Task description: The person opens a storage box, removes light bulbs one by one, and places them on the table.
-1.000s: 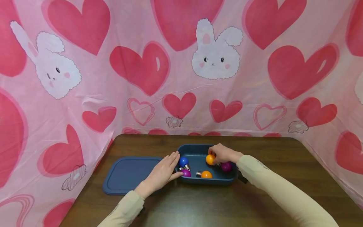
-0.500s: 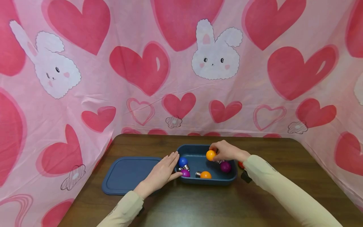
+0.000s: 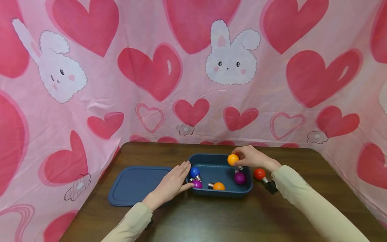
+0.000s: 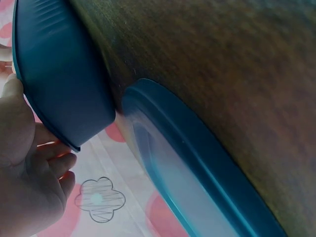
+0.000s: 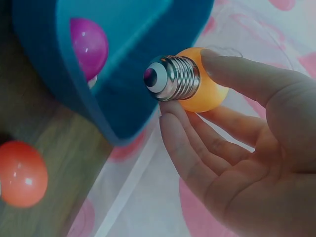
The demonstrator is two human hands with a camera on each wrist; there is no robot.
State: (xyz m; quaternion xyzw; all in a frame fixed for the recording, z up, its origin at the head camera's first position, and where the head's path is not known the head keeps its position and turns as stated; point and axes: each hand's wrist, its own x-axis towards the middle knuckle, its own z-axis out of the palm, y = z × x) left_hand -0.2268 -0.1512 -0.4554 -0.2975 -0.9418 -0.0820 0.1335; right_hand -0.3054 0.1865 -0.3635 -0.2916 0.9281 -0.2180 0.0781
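Observation:
My right hand (image 3: 254, 157) pinches an orange light bulb (image 3: 233, 159) above the back right corner of a dark blue box (image 3: 222, 193). In the right wrist view, the bulb's metal screw base (image 5: 174, 77) points away from the palm, and thumb and fingers hold the orange globe. At the box's left end my left hand (image 3: 170, 183) rests against the rim, its fingers fairly straight and the thumb over the front corner. Inside the box lie a blue bulb (image 3: 195, 172), a magenta bulb (image 3: 197, 184), another orange bulb (image 3: 219, 186) and a purple bulb (image 3: 240, 178).
A red bulb (image 3: 259, 173) lies on the brown wooden table (image 3: 211, 218), just right of the box. To the left is a flat blue lid (image 3: 137, 185), partly behind my left hand. A pink cloth with hearts and rabbits (image 3: 193, 84) hangs around the table.
My right hand has lifted the orange bulb from inside the box, up and to the right. The red bulb beside the box has come into sight. My left hand has stayed put.

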